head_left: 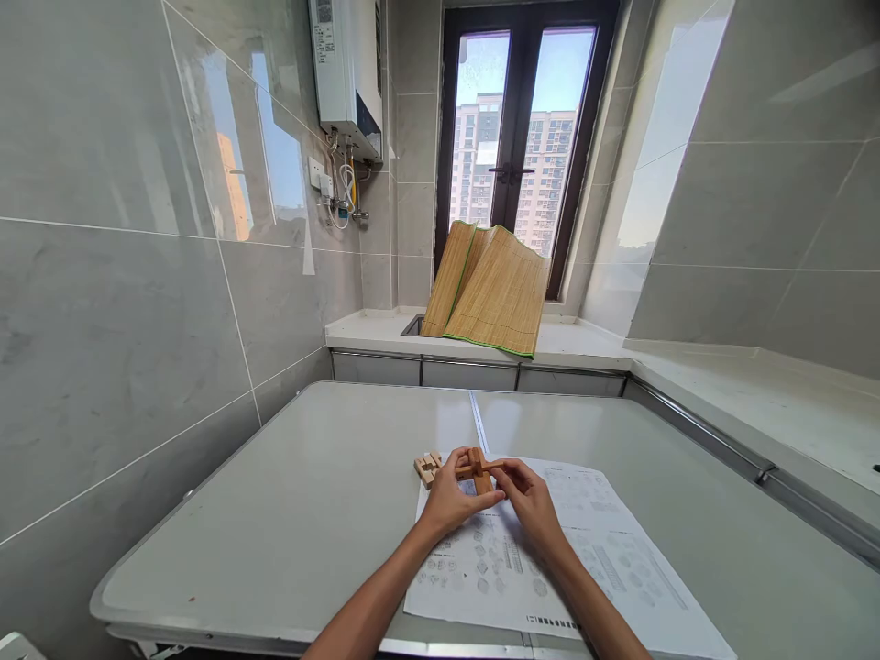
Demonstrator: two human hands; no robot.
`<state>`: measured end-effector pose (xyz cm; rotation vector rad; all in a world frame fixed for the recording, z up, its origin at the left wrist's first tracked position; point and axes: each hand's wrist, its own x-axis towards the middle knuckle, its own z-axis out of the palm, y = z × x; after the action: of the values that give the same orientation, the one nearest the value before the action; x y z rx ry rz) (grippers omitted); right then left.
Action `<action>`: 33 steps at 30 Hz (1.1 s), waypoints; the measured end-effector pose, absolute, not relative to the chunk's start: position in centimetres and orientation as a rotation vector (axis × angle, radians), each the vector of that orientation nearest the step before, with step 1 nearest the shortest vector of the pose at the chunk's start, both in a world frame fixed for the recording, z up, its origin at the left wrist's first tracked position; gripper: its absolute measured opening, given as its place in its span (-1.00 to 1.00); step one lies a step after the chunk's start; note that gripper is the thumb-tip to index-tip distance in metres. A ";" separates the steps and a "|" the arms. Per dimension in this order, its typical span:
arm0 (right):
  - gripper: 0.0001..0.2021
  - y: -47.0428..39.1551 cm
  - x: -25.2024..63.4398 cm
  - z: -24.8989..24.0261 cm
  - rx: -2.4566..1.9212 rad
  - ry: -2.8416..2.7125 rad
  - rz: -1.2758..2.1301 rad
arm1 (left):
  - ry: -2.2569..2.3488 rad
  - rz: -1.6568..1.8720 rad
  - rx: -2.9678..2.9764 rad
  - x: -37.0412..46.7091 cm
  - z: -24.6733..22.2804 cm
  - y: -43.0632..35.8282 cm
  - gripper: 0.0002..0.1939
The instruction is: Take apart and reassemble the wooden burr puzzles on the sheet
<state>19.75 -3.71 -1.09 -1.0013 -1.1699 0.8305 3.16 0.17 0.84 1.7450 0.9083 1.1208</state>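
A reddish-brown assembly of crossed wooden pieces (479, 471) is held above a printed sheet. My left hand (454, 495) grips it from the left, thumb beneath and fingers behind. On the right side, my right hand (523, 490) pinches the end of a piece that sticks out to the right. Light wooden notched pieces (427, 467) lie on the table just left of my left hand. The large white sheet (495, 568) shows printed diagrams and lies under both hands and forearms. Small details of the joint are hidden by my fingers.
The pale folding table (275, 513) has a seam down its middle. Behind it, a bamboo mat (499, 293) leans on the white counter (577, 339) before a window. A water heater (347, 73) hangs on the left wall.
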 end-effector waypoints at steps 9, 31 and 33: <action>-0.62 -4.0 19.6 -1.1 -1.018 -1.207 0.736 | 0.905 1.136 1.788 3.3 0.7 0.2 -0.18; -0.53 -4.1 19.9 -0.8 -1.004 -1.225 0.946 | 0.879 1.130 1.855 2.6 1.3 0.7 -0.17; -0.54 -4.3 19.9 -0.7 -1.004 -1.243 0.952 | 0.876 1.129 1.855 2.5 1.4 0.7 -0.15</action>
<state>19.93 -4.29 -0.67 -1.0040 -1.2429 0.9523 2.55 0.75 1.36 1.8545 0.8760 1.1292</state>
